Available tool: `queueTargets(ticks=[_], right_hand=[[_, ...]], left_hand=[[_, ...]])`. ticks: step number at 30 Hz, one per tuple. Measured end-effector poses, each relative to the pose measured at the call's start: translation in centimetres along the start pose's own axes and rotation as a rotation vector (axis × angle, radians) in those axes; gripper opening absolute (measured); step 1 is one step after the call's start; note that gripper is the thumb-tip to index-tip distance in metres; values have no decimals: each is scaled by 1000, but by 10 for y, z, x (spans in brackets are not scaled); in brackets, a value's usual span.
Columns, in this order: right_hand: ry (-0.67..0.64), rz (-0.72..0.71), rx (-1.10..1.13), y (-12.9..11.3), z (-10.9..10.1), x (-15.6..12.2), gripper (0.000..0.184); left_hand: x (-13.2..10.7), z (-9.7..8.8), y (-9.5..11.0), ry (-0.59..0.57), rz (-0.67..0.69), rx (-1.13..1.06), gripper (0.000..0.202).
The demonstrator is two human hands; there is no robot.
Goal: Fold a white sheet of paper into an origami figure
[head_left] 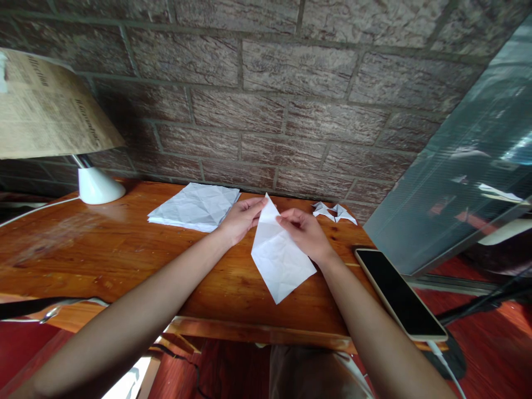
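A creased white sheet of paper (279, 256), folded into a kite-like shape, lies on the wooden table (124, 249) with its far tip raised. My left hand (240, 219) pinches the paper's upper left edge near the tip. My right hand (305, 231) presses its closed fingers on the upper right edge of the same sheet. Both hands meet at the far point of the paper.
A stack of crumpled white sheets (195, 207) lies to the left of my hands. Small folded paper figures (333, 212) sit at the back right by the brick wall. A dark phone (399, 292) with a cable lies at the right edge. A lamp (96, 185) stands at the left.
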State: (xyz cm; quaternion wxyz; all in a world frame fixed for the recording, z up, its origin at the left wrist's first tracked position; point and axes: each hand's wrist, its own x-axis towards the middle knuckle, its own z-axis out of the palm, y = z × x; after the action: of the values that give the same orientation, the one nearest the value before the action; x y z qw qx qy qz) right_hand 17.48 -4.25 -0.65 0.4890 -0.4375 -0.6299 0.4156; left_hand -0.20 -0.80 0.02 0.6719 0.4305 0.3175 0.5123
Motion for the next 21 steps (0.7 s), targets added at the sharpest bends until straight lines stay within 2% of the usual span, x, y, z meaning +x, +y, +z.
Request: queueTargets(ticks=[4,10,16,21], right_hand=[[111,10,19,2,-3,2,37],[136,8,-4,2,-5,2,42],[136,17,3,2,-6,2,42],[157,3,-7,5,-7,3,44]], left_hand=[[-2,-4,-6,-122,-39,173,40],[-5,-4,-8,-201,-23,276,43],[-7,-1,-11,-171,87,388,43],[-5,-2,-12,-188,49,405,43]])
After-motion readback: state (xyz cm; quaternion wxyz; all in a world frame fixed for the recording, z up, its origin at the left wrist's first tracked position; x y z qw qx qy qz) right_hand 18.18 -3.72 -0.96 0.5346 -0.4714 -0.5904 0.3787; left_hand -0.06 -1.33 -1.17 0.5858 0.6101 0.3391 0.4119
